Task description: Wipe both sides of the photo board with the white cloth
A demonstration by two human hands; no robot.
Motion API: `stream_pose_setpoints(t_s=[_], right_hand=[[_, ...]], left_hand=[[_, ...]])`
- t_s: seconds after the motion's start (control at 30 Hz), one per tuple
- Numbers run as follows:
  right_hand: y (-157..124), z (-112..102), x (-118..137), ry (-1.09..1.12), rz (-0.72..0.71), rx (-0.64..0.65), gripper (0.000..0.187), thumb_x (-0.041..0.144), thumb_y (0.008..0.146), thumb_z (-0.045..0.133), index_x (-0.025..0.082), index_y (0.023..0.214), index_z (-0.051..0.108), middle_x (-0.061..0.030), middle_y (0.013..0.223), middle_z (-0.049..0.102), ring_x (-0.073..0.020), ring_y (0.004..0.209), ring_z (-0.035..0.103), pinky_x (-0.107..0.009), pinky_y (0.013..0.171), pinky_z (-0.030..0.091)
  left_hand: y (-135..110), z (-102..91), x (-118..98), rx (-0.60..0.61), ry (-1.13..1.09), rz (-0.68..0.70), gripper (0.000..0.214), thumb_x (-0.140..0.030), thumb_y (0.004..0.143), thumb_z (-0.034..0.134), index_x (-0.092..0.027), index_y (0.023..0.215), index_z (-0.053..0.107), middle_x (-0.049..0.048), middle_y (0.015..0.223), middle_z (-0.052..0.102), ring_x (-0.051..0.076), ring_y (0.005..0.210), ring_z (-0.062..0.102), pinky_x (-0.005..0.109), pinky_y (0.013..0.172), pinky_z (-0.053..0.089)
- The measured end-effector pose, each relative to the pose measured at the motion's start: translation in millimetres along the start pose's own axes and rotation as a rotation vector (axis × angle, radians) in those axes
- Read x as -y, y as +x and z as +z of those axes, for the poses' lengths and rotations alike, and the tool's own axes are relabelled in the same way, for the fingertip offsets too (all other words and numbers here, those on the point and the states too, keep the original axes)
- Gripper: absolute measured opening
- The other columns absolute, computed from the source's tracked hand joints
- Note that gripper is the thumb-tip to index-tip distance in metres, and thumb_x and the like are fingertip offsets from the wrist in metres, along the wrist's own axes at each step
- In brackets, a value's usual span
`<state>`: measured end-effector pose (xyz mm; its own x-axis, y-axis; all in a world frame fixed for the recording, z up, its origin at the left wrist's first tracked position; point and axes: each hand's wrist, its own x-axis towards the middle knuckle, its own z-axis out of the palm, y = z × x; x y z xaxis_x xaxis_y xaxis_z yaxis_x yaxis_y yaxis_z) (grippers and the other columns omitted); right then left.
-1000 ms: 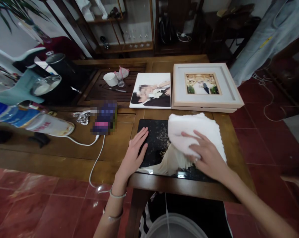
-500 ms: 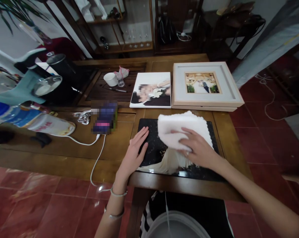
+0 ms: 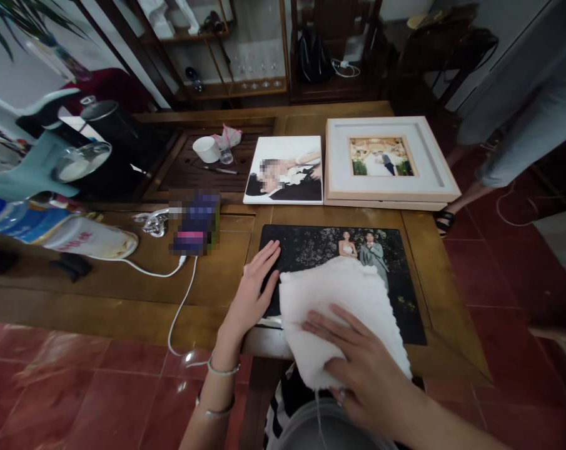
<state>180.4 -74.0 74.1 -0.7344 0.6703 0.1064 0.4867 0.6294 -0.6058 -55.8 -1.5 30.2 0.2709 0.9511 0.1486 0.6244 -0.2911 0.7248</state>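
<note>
A dark glossy photo panel (image 3: 301, 245) lies flat at the table's near edge, showing two people in wedding clothes before dark foliage. My left hand (image 3: 259, 278) rests on its left edge, fingers stretched out and flat. A white cloth (image 3: 311, 294) with a scalloped edge covers the lower middle of the panel and hangs past the near edge. On that cloth presses my right hand (image 3: 353, 356), thumb and fingers holding it. The cloth hides the lower part of the picture.
Beyond the panel lie a white photo block (image 3: 283, 150) and stacked light-wood frames (image 3: 390, 194). To the left are a phone (image 3: 196, 225) on a white cable, a large bottle (image 3: 90, 237) and a white cup (image 3: 206, 150). Another person's legs (image 3: 521, 144) stand at right.
My right hand has drawn the cloth down toward me, uncovering the two pictured people. My left hand stays in place. The other person's legs show more at right.
</note>
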Motion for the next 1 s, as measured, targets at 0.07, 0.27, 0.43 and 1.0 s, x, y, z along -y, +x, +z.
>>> stream_pose_setpoints(t_s=[0.07, 0.27, 0.43, 1.0], right_hand=[[-0.2, -2.7, -1.1, 0.025, 0.009, 0.022, 0.026, 0.008, 0.062, 0.051, 0.021, 0.079, 0.065, -0.0044, 0.14, 0.051, -0.0198, 0.136, 0.037, -0.045, 0.117, 0.02], [57.7, -31.0, -54.3, -0.069, 0.02, -0.114, 0.02, 0.014, 0.076, 0.053, 0.02, 0.09, 0.067, -0.0114, 0.129, 0.061, -0.0226, 0.127, 0.049, -0.047, 0.11, 0.034], [104.4, -40.8, -82.7, -0.159, 0.084, -0.208, 0.017, 0.023, 0.087, 0.053, 0.019, 0.096, 0.067, -0.0098, 0.107, 0.072, -0.0232, 0.107, 0.064, -0.046, 0.108, 0.037], [21.9, -21.1, -30.3, 0.013, -0.017, -0.007, 0.024, 0.008, 0.066, 0.051, 0.02, 0.082, 0.064, -0.0088, 0.135, 0.056, -0.0183, 0.132, 0.043, -0.044, 0.115, 0.025]], left_hand=[[0.2, -0.1, -0.2, -0.001, 0.002, 0.004, 0.046, -0.023, 0.096, 0.039, -0.028, 0.142, 0.036, 0.0055, 0.151, 0.036, 0.02, 0.142, 0.027, 0.047, 0.115, 0.023], [0.2, 0.2, 0.6, 0.008, 0.007, 0.002, 0.047, -0.024, 0.096, 0.039, -0.027, 0.143, 0.036, 0.0052, 0.152, 0.035, 0.02, 0.142, 0.026, 0.046, 0.115, 0.022], [-0.3, 0.8, 0.2, 0.004, 0.003, -0.026, 0.046, -0.025, 0.097, 0.039, -0.028, 0.143, 0.036, 0.0051, 0.151, 0.036, 0.02, 0.142, 0.027, 0.047, 0.115, 0.022], [0.2, -0.5, 0.1, 0.018, -0.005, 0.002, 0.048, -0.022, 0.097, 0.037, -0.029, 0.144, 0.034, 0.0054, 0.152, 0.035, 0.02, 0.142, 0.025, 0.048, 0.115, 0.022]])
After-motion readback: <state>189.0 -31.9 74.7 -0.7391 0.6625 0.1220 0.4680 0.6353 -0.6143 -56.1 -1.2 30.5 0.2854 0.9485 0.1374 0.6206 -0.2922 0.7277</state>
